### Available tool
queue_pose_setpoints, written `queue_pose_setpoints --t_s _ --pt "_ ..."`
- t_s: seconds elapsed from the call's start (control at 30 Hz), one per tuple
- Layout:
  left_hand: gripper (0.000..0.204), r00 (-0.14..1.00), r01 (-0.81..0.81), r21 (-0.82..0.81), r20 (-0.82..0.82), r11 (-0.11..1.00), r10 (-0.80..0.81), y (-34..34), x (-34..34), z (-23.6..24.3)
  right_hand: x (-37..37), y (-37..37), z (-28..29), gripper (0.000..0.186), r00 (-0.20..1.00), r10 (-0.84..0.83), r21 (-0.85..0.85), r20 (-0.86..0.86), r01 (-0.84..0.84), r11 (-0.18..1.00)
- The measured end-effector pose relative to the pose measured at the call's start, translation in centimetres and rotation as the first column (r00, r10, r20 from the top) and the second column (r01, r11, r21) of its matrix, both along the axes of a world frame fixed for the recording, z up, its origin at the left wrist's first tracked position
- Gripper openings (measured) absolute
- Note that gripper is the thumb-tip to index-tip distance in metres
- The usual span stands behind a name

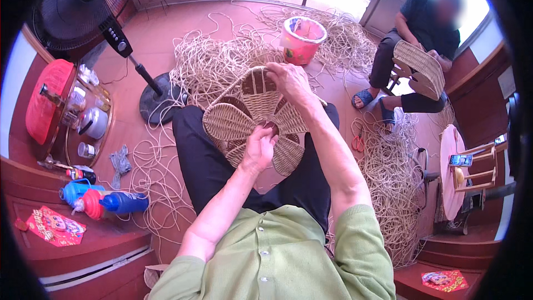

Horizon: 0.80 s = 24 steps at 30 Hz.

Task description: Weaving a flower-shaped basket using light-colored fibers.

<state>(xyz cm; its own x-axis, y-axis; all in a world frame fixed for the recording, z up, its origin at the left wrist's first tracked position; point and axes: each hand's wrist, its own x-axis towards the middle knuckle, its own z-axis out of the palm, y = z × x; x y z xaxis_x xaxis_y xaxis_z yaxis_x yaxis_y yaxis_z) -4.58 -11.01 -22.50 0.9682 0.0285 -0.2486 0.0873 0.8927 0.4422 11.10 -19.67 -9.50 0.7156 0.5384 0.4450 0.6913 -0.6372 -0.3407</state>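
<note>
A flower-shaped woven cord piece (233,120) rests tilted on my lap between my knees. Its petals of tan cord spread around a small dark centre hole, and the far petal shows a few bare strands over a dark opening. My right hand (292,84) is closed on the far rim beside that petal, fingertips bent over the edge. At the centre, my left hand (260,145) has its fingers curled against the hole; some fingertips are hidden inside it.
Loose tan cord (230,55) lies in heaps across the floor, with another pile (388,183) at right. A pink bucket (302,39) stands ahead. Red scissors (358,141) lie right. A seated person (425,33) holds a similar woven piece (419,69). A fan (116,39) stands left.
</note>
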Motion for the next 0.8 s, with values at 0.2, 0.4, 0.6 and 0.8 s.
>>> queue_pose_setpoints --t_s 0.2,0.4,0.6,0.8 --pt "0.024 0.992 0.097 -0.006 0.078 0.995 -0.097 0.9 0.7 1.1 -4.3 -3.6 2.8 0.025 0.973 -0.171 0.061 0.154 0.163 0.985" --pt "0.035 0.986 -0.161 0.934 0.165 0.319 0.015 7.1 4.4 6.8 -13.9 -8.9 -1.6 0.027 0.958 -0.242 0.28 -0.156 0.278 0.919" --pt "0.026 0.78 -0.258 0.779 -0.182 -0.572 -0.599 5.3 4.1 13.0 -25.8 -8.9 -4.6 0.027 0.561 0.09 0.248 -0.823 0.212 0.945" --pt "0.031 0.544 -0.389 0.82 -0.164 -0.42 -0.823 5.3 5.1 10.5 -29.4 -9.1 -3.5 0.025 0.649 0.122 0.219 -0.751 0.07 0.973"
